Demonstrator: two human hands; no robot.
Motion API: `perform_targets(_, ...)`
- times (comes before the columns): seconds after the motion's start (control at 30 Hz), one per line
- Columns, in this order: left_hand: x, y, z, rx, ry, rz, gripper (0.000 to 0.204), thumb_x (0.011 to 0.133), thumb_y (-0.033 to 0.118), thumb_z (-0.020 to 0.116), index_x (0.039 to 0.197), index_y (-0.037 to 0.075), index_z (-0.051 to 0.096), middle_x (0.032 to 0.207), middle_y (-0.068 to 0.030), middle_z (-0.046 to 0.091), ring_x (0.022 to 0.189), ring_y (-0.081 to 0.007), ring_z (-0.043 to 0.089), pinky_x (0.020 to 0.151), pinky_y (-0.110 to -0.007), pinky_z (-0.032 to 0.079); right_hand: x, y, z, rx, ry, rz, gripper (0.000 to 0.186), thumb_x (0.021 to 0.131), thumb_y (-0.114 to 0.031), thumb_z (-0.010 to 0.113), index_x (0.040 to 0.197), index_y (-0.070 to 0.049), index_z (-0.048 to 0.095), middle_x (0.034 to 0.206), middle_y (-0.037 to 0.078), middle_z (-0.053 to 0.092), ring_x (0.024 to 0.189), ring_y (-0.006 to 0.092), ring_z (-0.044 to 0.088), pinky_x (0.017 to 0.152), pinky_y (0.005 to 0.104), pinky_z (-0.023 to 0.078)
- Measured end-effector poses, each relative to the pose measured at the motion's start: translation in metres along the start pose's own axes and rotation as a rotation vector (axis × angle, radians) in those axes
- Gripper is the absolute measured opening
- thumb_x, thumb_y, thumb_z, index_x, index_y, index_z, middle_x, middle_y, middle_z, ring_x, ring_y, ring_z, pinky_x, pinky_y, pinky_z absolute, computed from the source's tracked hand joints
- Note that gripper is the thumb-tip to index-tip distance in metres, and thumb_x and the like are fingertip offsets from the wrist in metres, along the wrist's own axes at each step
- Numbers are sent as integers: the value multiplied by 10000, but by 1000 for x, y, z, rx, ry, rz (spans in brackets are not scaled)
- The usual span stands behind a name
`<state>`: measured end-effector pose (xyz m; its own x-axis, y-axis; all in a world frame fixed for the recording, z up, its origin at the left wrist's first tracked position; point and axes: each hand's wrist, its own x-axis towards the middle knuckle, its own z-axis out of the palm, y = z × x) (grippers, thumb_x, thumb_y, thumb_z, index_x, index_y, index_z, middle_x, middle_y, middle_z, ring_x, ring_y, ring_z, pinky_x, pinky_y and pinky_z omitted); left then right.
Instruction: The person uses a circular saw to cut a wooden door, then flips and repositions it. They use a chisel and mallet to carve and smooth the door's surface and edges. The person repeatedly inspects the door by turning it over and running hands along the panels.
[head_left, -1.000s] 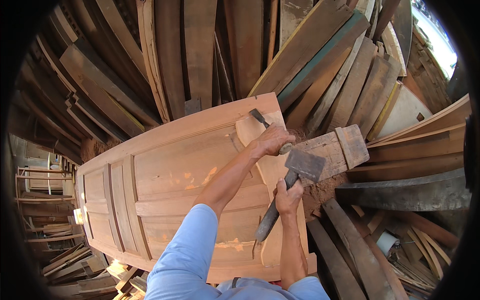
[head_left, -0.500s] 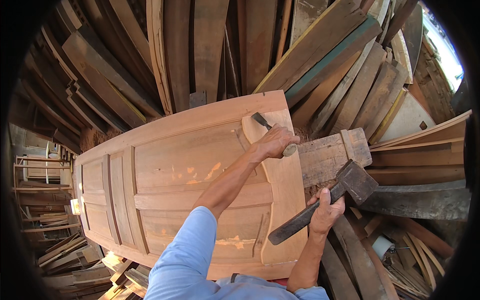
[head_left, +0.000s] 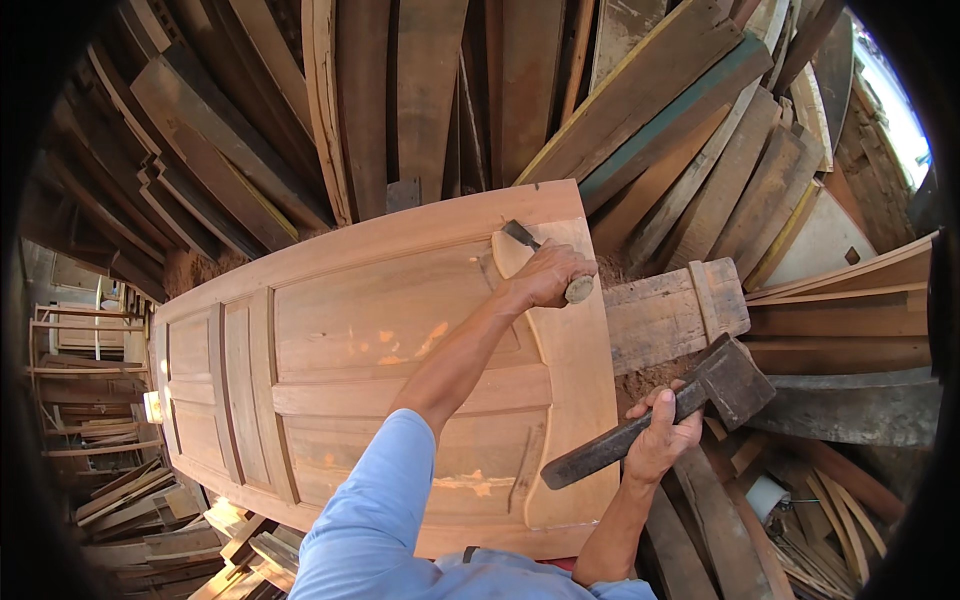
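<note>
A panelled wooden door [head_left: 420, 400] lies flat in front of me, with pale patches on its panels and a lighter curved-edged board along its right end. My left hand [head_left: 548, 277] is closed around the handle of a chisel [head_left: 520, 235] over the upper part of that end. The chisel's dark blade points up and left; whether its edge touches the wood I cannot tell. In my right hand [head_left: 664, 440] is a mallet [head_left: 735, 385] with a dark, blocky head, held by its handle to the right of the door. Its handle end reaches back over the door's lower right corner.
Many old planks [head_left: 430, 90] lean side by side beyond the door. A worn board [head_left: 650, 315] with a cross strip extends from under its right end. Offcuts [head_left: 130, 500] are heaped at the lower left. A white roll [head_left: 766, 496] lies among scraps at lower right.
The mallet and my right hand have shifted slightly to the right, with the mallet head a little lower. My left hand keeps its grip on the chisel in nearly the same place.
</note>
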<state>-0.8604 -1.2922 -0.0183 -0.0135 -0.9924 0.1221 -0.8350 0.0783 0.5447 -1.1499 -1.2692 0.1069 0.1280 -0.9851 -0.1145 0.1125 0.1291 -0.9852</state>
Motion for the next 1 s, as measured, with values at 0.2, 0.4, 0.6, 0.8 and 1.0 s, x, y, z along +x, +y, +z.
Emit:
perform_targets(0.2, 3, -5, -6, -10, -30, 33, 333, 628, 65, 760, 867, 177, 556, 842, -28, 623, 901, -319, 595, 776, -450, 410, -18, 74, 68, -247, 120, -73, 199, 969, -147, 618, 947, 37, 546, 657, 63, 585, 603, 168, 585, 592, 319, 490)
perform_targets(0.4, -25, -7, 5, 98, -102, 48, 319, 649, 89, 762, 876, 177, 556, 827, -58, 618, 903, -327, 599, 773, -455, 413, -40, 85, 29, -334, -438, 331, 110, 912, -78, 588, 870, 8, 533, 593, 72, 575, 466, 158, 554, 459, 325, 460)
perform_targets(0.6, -7, 19, -9, 29, -60, 97, 416, 586, 18, 782, 894, 178, 553, 844, -42, 613, 925, -314, 598, 778, -428, 408, -52, 50, 5, -141, -200, 202, 100, 939, -81, 565, 930, 12, 528, 632, 63, 562, 501, 157, 563, 503, 311, 474)
perform_targets(0.8, -4, -5, -10, -1, -69, 26, 423, 580, 0, 767, 901, 170, 552, 848, -39, 604, 922, -314, 595, 782, -431, 415, -34, 25, 19, -90, -56, -15, 147, 959, -102, 566, 985, 39, 534, 689, 83, 569, 568, 175, 565, 573, 320, 499)
perform_targets(1.0, 6, -11, -9, -29, -39, 48, 447, 576, 13, 772, 949, 155, 571, 863, -65, 627, 961, -346, 613, 789, -486, 444, 4, 126, 73, -640, -245, -325, 148, 920, -102, 633, 952, 18, 553, 663, 73, 598, 551, 167, 590, 543, 330, 496)
